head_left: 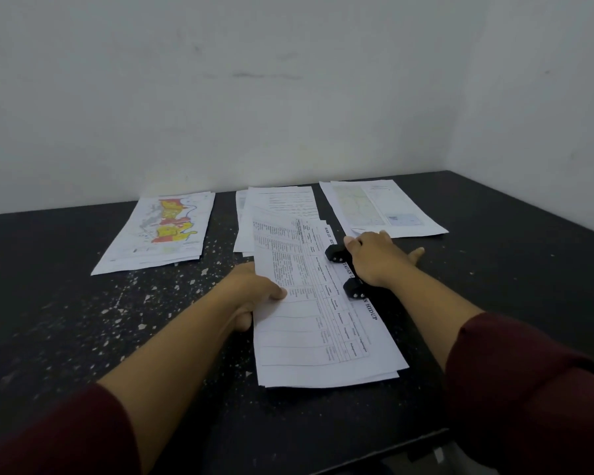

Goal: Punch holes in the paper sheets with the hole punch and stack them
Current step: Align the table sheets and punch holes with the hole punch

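A thin bundle of printed table sheets (309,323) lies lengthwise in front of me on the black table (83,320). My left hand (254,296) grips its left edge, thumb on top and fingers underneath. The bundle's right edge sits inside a black hole punch (343,272), whose two punch heads show above the paper. My right hand (374,258) lies palm down on the punch, fingers spread over it.
Three other paper piles lie at the back: colourful map sheets (162,231) on the left, text sheets (278,207) in the middle, pale map sheets (381,207) on the right. White walls meet at the far right corner. The table's near edge runs at lower right.
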